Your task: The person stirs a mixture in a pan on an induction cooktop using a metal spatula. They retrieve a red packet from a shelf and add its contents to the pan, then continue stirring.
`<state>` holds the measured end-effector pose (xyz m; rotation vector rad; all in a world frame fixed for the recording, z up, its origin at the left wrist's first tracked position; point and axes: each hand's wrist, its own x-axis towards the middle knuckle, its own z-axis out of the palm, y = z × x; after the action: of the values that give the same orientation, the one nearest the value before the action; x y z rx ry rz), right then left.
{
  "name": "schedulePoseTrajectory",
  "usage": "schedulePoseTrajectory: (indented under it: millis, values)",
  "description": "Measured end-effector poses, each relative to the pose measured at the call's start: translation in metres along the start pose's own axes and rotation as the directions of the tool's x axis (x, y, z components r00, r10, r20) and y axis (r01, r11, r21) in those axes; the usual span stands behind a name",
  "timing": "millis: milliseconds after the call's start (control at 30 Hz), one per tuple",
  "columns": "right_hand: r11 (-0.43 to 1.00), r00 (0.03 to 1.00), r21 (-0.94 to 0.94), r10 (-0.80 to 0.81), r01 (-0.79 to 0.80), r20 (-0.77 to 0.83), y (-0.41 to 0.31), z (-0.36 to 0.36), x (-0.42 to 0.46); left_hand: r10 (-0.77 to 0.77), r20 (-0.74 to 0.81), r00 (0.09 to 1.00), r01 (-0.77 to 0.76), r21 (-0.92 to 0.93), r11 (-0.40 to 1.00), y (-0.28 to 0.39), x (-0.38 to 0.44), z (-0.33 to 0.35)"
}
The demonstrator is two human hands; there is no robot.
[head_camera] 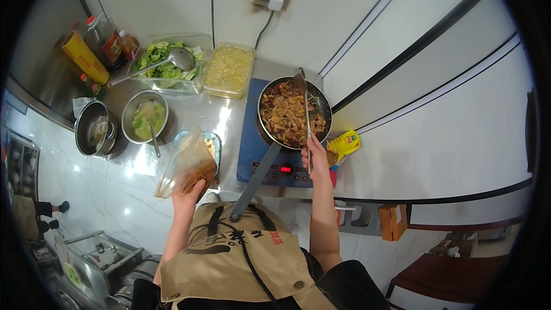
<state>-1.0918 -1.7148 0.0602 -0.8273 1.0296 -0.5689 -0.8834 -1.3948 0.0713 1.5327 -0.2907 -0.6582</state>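
Note:
My left hand [188,193] grips a clear plastic bag [193,172] with reddish-brown powder in its lower part, over the counter's near edge. Behind the bag, a blue-rimmed dish [218,148] is partly hidden. My right hand [316,157] holds the long metal handle of a spatula [307,107], whose head rests at the far rim of a frying pan [330,122]. Sliced meat with dark red pieces and shreds [284,114] fills much of the pan. The pan stands on a blue induction cooker [247,155] with a lit red display, its handle pointing towards my apron.
A steel bowl of greens [125,125] and a steel pot [77,133] stand left. Behind are a tub of lettuce [189,88] with a skimmer [183,58], a tub of yellowish liquid [228,69] and bottles [103,43]. A yellow packet [345,143] lies right of the pan.

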Motion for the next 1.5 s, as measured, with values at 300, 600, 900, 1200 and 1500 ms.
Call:
schedulePoseTrajectory:
  millis: [300, 600, 900, 1200, 1500]
  values:
    - [0.757, 0.958, -0.607, -0.286, 0.243, 0.026, 0.008, -0.011, 0.000, -0.046, -0.009, 0.999, 0.046, 0.009, 0.999, 0.008, 0.000, 0.006]
    - [0.031, 0.787, -0.967, -0.588, 0.254, 0.188, -0.006, -0.035, -0.038, -0.054, -0.007, 0.999, 0.054, 0.008, 0.998, 0.001, 0.005, 0.010]
    - [0.222, 0.852, -0.965, -0.523, 0.143, 0.006, 0.005, -0.052, -0.022, -0.056, 0.030, 0.998, 0.057, -0.005, 0.998, 0.013, 0.009, 0.015]
    - [0.320, 0.817, -0.818, -0.504, 0.478, 0.281, 0.011, -0.008, -0.044, -0.124, 0.308, 0.943, 0.184, -0.176, 0.967, 0.040, 0.013, 0.027]
    - [0.955, 0.846, 0.296, -0.164, 0.008, 0.506, 0.068, 0.090, -0.100, 0.129, 0.540, 0.832, -0.144, -0.015, 0.989, 0.046, 0.005, 0.110]
